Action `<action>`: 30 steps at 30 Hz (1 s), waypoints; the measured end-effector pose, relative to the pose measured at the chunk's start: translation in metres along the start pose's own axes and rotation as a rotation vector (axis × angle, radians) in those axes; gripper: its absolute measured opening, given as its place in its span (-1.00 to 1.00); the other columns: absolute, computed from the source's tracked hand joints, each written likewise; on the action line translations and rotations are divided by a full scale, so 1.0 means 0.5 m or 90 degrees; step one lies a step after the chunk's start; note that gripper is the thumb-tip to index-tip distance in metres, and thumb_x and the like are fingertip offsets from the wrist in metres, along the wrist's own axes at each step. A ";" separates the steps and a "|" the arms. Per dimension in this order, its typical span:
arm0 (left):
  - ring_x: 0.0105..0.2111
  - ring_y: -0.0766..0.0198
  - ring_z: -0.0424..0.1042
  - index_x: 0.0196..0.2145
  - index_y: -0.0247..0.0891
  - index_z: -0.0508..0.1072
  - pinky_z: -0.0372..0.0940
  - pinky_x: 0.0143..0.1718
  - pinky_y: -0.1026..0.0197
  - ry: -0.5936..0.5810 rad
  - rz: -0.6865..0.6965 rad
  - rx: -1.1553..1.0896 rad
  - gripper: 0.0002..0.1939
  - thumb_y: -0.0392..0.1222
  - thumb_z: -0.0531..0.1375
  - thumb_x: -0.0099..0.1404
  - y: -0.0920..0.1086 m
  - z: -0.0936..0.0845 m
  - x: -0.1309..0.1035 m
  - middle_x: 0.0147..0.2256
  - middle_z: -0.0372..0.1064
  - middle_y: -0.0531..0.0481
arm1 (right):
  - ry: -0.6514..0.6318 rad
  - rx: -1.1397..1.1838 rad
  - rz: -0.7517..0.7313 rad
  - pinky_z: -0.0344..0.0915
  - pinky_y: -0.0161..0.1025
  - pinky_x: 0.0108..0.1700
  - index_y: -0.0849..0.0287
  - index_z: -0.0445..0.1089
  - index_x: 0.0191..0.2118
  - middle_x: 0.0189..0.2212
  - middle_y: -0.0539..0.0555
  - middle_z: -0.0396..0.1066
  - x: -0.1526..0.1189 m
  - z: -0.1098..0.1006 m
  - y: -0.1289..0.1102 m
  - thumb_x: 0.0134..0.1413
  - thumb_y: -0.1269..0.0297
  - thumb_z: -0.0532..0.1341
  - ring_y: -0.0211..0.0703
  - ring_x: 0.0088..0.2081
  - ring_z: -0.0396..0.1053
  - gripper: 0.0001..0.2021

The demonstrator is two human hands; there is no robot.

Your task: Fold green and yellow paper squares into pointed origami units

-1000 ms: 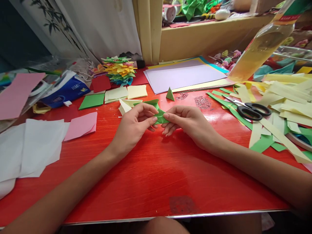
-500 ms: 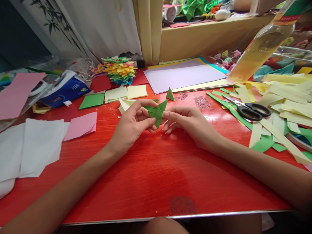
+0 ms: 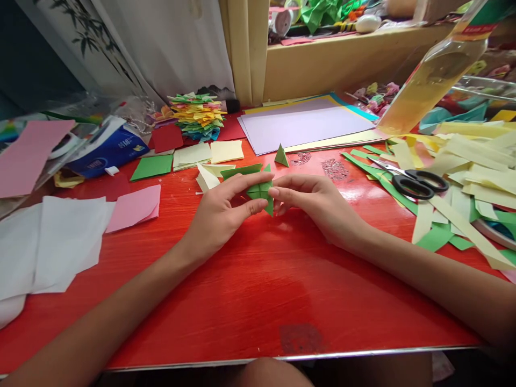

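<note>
A folded green paper piece (image 3: 260,191) is held between both hands above the red table (image 3: 226,301). My left hand (image 3: 221,209) pinches it from the left, thumb in front and index finger along the top. My right hand (image 3: 314,201) grips its right edge between thumb and fingers; the other fingertips are partly hidden behind. Just behind the hands stands a small green folded triangle (image 3: 281,156). Cream folded paper (image 3: 207,178) and another green folded piece (image 3: 241,171) lie behind my left hand.
Black-handled scissors (image 3: 419,184) rest on paper strips (image 3: 479,166) at the right, near a leaning bottle (image 3: 431,80). White sheets (image 3: 66,242) and pink paper (image 3: 135,208) lie left. Lilac sheets (image 3: 302,123) and a colourful folded stack (image 3: 198,118) are at the back.
The held green piece has turned and its points sit more upright and narrow. My left fingers have moved slightly right over it, uncovering the green piece behind.
</note>
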State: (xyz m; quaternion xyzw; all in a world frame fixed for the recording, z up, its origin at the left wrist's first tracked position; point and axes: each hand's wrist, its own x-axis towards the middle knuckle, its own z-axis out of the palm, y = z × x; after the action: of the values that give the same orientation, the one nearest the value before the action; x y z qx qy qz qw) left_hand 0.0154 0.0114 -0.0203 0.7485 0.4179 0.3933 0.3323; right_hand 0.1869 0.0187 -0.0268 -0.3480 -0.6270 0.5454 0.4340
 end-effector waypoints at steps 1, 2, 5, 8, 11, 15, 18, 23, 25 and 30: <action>-0.14 0.27 0.34 -0.04 -0.17 0.34 0.27 -0.08 0.21 0.007 0.007 0.011 -0.64 -0.22 0.15 0.17 -0.001 0.000 -0.001 -0.11 0.34 0.01 | 0.003 0.002 0.001 0.22 -0.40 -0.37 0.24 0.39 -0.41 -0.52 -0.04 0.35 0.000 0.001 0.000 -0.01 0.30 0.19 -0.38 -0.47 0.28 -0.88; -0.15 0.27 0.34 -0.02 -0.16 0.33 0.27 -0.08 0.19 0.009 0.017 0.031 -0.63 -0.21 0.15 0.18 -0.003 0.001 -0.002 -0.12 0.34 0.00 | 0.006 0.000 0.005 0.20 -0.41 -0.38 0.24 0.39 -0.42 -0.53 -0.05 0.34 0.000 0.003 -0.001 -0.01 0.29 0.19 -0.39 -0.47 0.27 -0.88; -0.15 0.26 0.31 -0.04 -0.13 0.34 0.26 -0.08 0.15 0.036 0.091 0.153 -0.63 -0.18 0.16 0.16 -0.006 -0.001 -0.001 -0.14 0.30 -0.03 | 0.023 -0.012 0.022 0.15 -0.41 -0.41 0.24 0.37 -0.49 -0.56 -0.05 0.31 -0.002 0.005 -0.002 0.00 0.28 0.18 -0.40 -0.49 0.23 -0.85; 0.02 0.17 0.17 -0.08 -0.10 0.38 0.18 0.01 0.08 0.061 0.194 0.282 -0.64 -0.16 0.21 0.12 -0.008 -0.006 0.004 0.02 0.16 -0.06 | 0.026 -0.005 0.044 0.13 -0.38 -0.42 0.24 0.38 -0.49 -0.56 -0.04 0.32 -0.003 0.004 -0.002 0.00 0.27 0.17 -0.38 -0.49 0.23 -0.84; 0.15 0.13 -0.01 -0.06 -0.06 0.34 0.02 0.12 -0.01 0.028 0.252 0.331 -0.62 -0.16 0.20 0.13 -0.011 -0.011 0.009 0.13 0.07 0.00 | 0.019 0.001 0.057 0.13 -0.37 -0.42 0.24 0.40 -0.50 -0.56 -0.03 0.33 -0.003 0.002 -0.001 -0.01 0.24 0.19 -0.36 -0.49 0.23 -0.82; 0.11 0.20 0.11 -0.02 -0.15 0.32 0.07 0.12 0.06 -0.021 0.250 0.274 -0.62 -0.22 0.14 0.18 -0.012 -0.011 0.008 0.01 0.28 0.00 | -0.008 0.033 0.053 0.18 -0.35 -0.33 0.24 0.43 -0.50 -0.50 0.00 0.40 -0.004 0.001 -0.001 -0.02 0.22 0.20 -0.33 -0.42 0.29 -0.80; -0.06 0.25 0.33 -0.05 -0.21 0.36 0.22 -0.01 0.21 -0.018 0.173 0.208 -0.67 -0.21 0.12 0.20 -0.005 -0.007 0.001 -0.08 0.38 0.00 | -0.025 0.082 0.064 0.23 -0.31 -0.23 0.23 0.45 -0.47 -0.46 0.02 0.43 -0.006 0.002 0.000 -0.01 0.21 0.19 -0.28 -0.35 0.34 -0.80; -0.24 0.29 0.41 -0.14 -0.19 0.41 0.28 -0.16 0.25 0.033 -0.020 0.075 -0.74 -0.16 0.11 0.20 0.000 0.001 0.000 -0.20 0.44 0.03 | 0.034 0.057 0.025 0.30 -0.26 -0.20 0.23 0.44 -0.37 -0.41 0.05 0.42 -0.003 0.001 0.004 0.04 0.19 0.14 -0.24 -0.30 0.36 -0.78; -0.27 0.29 0.41 -0.21 -0.24 0.42 0.30 -0.21 0.24 0.059 -0.068 -0.017 -0.77 -0.15 0.14 0.17 -0.004 0.002 0.004 -0.24 0.43 0.01 | 0.067 0.033 0.015 0.34 -0.28 -0.29 0.22 0.41 -0.33 -0.37 0.05 0.40 0.002 -0.001 0.004 0.05 0.19 0.14 -0.25 -0.33 0.37 -0.79; -0.31 0.31 0.38 -0.32 -0.27 0.43 0.30 -0.28 0.28 0.094 -0.106 -0.101 -0.81 -0.12 0.19 0.11 -0.014 0.001 0.010 -0.32 0.40 0.01 | -0.026 0.017 0.057 0.36 -0.28 -0.30 0.23 0.38 -0.23 -0.37 0.05 0.41 0.003 0.001 0.006 0.02 0.20 0.16 -0.25 -0.36 0.40 -0.76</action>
State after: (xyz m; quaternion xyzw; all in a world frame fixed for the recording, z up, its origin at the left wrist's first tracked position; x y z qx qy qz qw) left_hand 0.0151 0.0189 -0.0247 0.6519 0.4694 0.4503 0.3899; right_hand 0.1859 0.0206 -0.0296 -0.3588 -0.6120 0.5796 0.4009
